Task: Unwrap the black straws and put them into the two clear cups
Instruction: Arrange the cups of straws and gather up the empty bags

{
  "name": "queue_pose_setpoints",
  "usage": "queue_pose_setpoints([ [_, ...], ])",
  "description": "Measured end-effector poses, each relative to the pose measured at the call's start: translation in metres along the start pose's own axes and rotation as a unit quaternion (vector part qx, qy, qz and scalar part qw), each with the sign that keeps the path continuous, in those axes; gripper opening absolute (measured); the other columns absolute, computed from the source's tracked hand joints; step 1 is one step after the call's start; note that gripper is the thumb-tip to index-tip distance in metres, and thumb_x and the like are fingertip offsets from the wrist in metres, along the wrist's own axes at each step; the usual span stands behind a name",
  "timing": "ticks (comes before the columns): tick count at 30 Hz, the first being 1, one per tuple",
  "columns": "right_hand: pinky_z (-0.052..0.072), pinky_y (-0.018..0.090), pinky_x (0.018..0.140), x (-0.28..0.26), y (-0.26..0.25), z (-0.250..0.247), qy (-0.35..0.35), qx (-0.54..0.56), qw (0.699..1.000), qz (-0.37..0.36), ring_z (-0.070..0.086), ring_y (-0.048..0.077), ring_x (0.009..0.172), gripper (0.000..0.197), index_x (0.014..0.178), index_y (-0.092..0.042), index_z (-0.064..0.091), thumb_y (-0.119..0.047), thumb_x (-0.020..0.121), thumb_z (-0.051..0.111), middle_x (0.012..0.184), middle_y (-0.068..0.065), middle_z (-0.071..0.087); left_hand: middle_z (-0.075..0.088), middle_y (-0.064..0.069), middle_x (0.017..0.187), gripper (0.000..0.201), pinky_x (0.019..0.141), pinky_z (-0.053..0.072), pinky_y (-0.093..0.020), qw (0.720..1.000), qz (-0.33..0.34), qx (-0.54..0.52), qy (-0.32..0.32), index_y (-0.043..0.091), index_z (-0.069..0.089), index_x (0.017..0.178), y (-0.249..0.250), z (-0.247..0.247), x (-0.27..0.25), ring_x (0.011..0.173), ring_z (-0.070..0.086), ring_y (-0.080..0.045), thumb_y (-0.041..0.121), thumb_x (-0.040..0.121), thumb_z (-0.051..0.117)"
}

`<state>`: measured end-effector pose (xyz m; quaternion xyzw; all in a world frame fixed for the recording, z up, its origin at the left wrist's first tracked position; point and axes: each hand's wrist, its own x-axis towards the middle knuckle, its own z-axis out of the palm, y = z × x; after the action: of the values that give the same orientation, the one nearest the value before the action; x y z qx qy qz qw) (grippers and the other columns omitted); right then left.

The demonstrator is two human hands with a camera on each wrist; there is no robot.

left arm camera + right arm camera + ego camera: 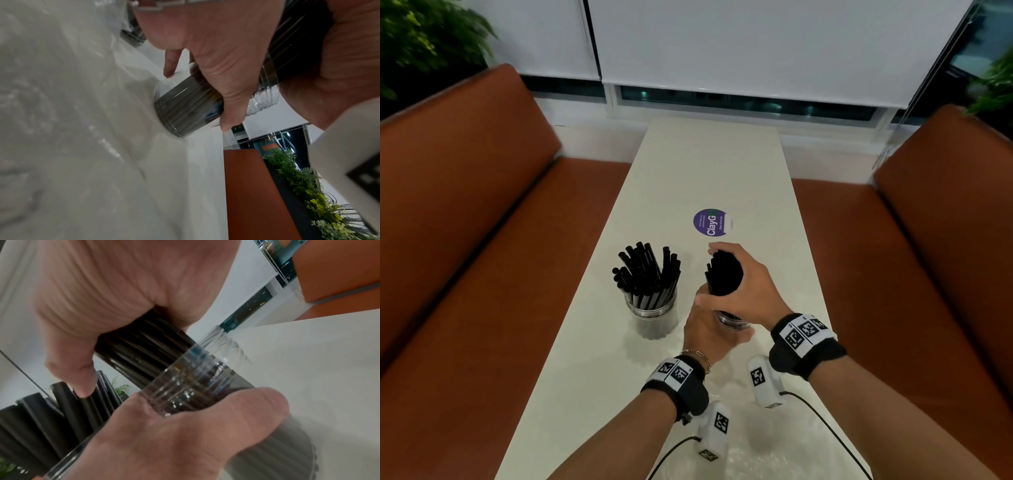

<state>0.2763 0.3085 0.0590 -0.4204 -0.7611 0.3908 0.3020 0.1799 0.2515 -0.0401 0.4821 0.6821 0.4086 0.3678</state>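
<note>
Inside right grip (744, 291): straw bundle (723, 274), seemingly entering cup (185, 107).

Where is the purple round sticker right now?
In the head view, the purple sticker lies flat on the white table, just beyond the right hand.

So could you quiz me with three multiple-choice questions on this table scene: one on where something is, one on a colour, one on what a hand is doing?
1. Where does the purple sticker lie?
A. beyond the cups
B. under the left cup
C. on the bench

2. What colour are the straws in the left cup?
A. white
B. black
C. red

3. What is the right hand doing?
A. lying flat
B. pointing
C. gripping a straw bundle

Answers: 1 A, it sits farther up the table; 2 B, all look black; 3 C, its fingers wrap the bundle standing in the right cup, which the left hand holds.
</note>
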Motion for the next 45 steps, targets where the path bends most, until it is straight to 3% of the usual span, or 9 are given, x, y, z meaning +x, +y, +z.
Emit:
queue_pose_setpoints([
  [6, 0.047, 0.020, 0.106, 0.000, 0.000, 0.003, 0.016, -0.005, 1.000, -0.017, 0.059, 0.005, 0.128, 0.093, 0.142, -0.038, 0.054, -0.031, 0.061, 0.100, 0.137, -0.016, 0.061, 0.060, 0.021, 0.126, 0.102, 0.100, 0.058, -0.030, 1.000, 0.009, 0.018, 0.018, 0.035, 0.040, 0.142, -0.001, 0.000, -0.001, 0.112, 0.065, -0.002, 0.040, 0.056, 0.096],
  [10, 0.043, 0.014, 0.103, -0.001, 0.000, 0.000, 0.021, -0.013, 1.000, -0.016, 0.058, 0.001, 0.127, 0.095, 0.142, -0.038, 0.054, -0.032, 0.060, 0.102, 0.137, -0.018, 0.060, 0.057, 0.031, 0.127, 0.104, 0.095, 0.050, -0.013, 1.000, 0.018, -0.005, 0.017, 0.044, 0.041, 0.137, -0.003, -0.002, -0.002, 0.112, 0.058, 0.018, 0.036, 0.053, 0.101],
  [13, 0.047, 0.020, 0.107, -0.001, -0.002, -0.006, 0.021, -0.016, 1.000, -0.015, 0.058, 0.002, 0.127, 0.096, 0.142, -0.038, 0.055, -0.033, 0.058, 0.103, 0.137, -0.017, 0.060, 0.057, 0.021, 0.143, 0.118, 0.103, 0.058, -0.034, 0.999, 0.014, -0.033, 0.023, 0.047, 0.040, 0.145, -0.004, -0.004, -0.003, 0.126, 0.062, 0.002, 0.043, 0.045, 0.102],
  [15, 0.047, 0.023, 0.109, -0.001, -0.003, -0.009, 0.016, -0.014, 1.000, -0.014, 0.057, 0.003, 0.129, 0.098, 0.143, -0.038, 0.054, -0.034, 0.057, 0.103, 0.139, -0.017, 0.059, 0.055, 0.017, 0.147, 0.125, 0.105, 0.058, -0.039, 0.998, 0.018, -0.046, 0.027, 0.046, 0.038, 0.150, -0.004, -0.005, -0.005, 0.130, 0.062, -0.003, 0.042, 0.043, 0.103],
  [24, 0.037, 0.020, 0.113, -0.001, -0.004, -0.021, -0.017, 0.009, 1.000, 0.008, 0.049, 0.002, 0.139, 0.110, 0.149, -0.041, 0.046, -0.037, 0.057, 0.105, 0.149, -0.021, 0.053, 0.055, 0.009, 0.153, 0.147, 0.116, 0.050, -0.045, 0.998, -0.020, -0.057, 0.031, 0.043, 0.021, 0.158, -0.006, -0.018, -0.018, 0.142, 0.054, -0.014, 0.059, 0.037, 0.103],
  [31, 0.033, 0.024, 0.119, -0.009, -0.004, -0.033, -0.040, 0.018, 0.999, 0.025, 0.044, 0.005, 0.146, 0.126, 0.155, -0.043, 0.037, -0.041, 0.050, 0.107, 0.160, -0.016, 0.046, 0.043, 0.001, 0.163, 0.151, 0.123, 0.039, -0.038, 0.997, -0.025, -0.070, 0.020, 0.036, 0.015, 0.163, -0.004, -0.025, -0.032, 0.150, 0.042, -0.016, 0.050, 0.041, 0.104],
  [34, 0.033, 0.026, 0.122, -0.013, -0.003, -0.037, -0.048, 0.023, 0.998, 0.034, 0.043, 0.004, 0.148, 0.133, 0.157, -0.044, 0.032, -0.041, 0.047, 0.108, 0.161, -0.014, 0.045, 0.043, 0.001, 0.162, 0.150, 0.122, 0.038, -0.035, 0.996, -0.027, -0.079, 0.023, 0.037, 0.017, 0.163, -0.005, -0.026, -0.038, 0.148, 0.043, -0.014, 0.050, 0.041, 0.104],
  [39, 0.031, 0.030, 0.124, -0.020, 0.002, -0.043, -0.068, 0.030, 0.996, 0.057, 0.038, 0.005, 0.152, 0.144, 0.162, -0.042, 0.024, -0.039, 0.046, 0.109, 0.165, -0.012, 0.040, 0.045, 0.002, 0.160, 0.149, 0.123, 0.040, -0.043, 0.996, -0.029, -0.087, 0.024, 0.041, 0.018, 0.161, -0.006, -0.030, -0.049, 0.146, 0.043, -0.013, 0.051, 0.040, 0.104],
  [45, 0.029, 0.034, 0.127, -0.029, 0.003, -0.053, -0.077, 0.016, 0.994, 0.073, 0.035, 0.007, 0.155, 0.152, 0.164, -0.042, 0.018, -0.041, 0.043, 0.110, 0.168, -0.010, 0.036, 0.046, 0.000, 0.156, 0.146, 0.121, 0.041, -0.038, 0.994, -0.037, -0.106, 0.005, 0.041, 0.020, 0.161, -0.013, -0.042, -0.068, 0.145, 0.045, -0.016, 0.040, 0.044, 0.108],
])
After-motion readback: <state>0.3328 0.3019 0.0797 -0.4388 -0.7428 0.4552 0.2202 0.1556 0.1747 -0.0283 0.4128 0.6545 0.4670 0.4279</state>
